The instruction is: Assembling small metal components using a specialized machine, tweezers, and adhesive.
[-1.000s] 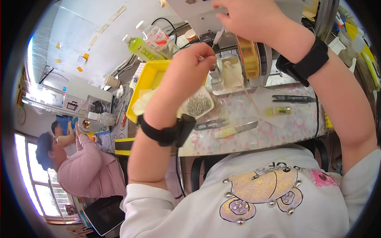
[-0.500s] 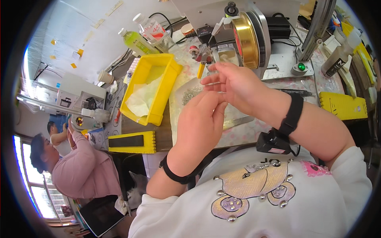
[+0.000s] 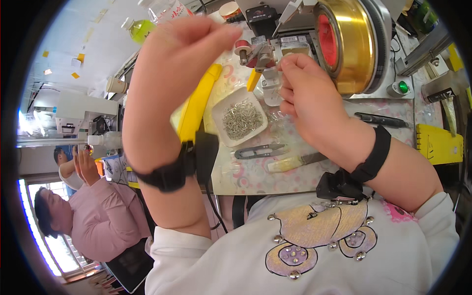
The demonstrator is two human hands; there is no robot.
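Note:
My left hand (image 3: 184, 54) is raised over the yellow bin (image 3: 199, 105), fingers curled in and thumb stretched toward the bench machine; whatever it may hold is hidden. My right hand (image 3: 312, 93) has thumb and fingers pinched together beside the machine's small metal fixture (image 3: 263, 54), which carries a yellow lever (image 3: 253, 80). I cannot make out anything in that pinch. Between my hands sits a white square dish (image 3: 227, 140) with many small silver wire pieces (image 3: 241, 119). Thread snips (image 3: 259, 151) lie below the dish.
A large gold wheel (image 3: 350, 44) with a red centre stands on the machine, right of the fixture. A tool with a pale yellow handle (image 3: 285, 164), a black pen-like tool (image 3: 381, 120) and a yellow block (image 3: 437, 144) lie around. Another person (image 3: 98, 211) sits at the left.
My hands have come apart: the left has lifted to the upper left, the right has moved slightly right by the fixture. The dish and snips are now uncovered. The view has shifted closer to the machine.

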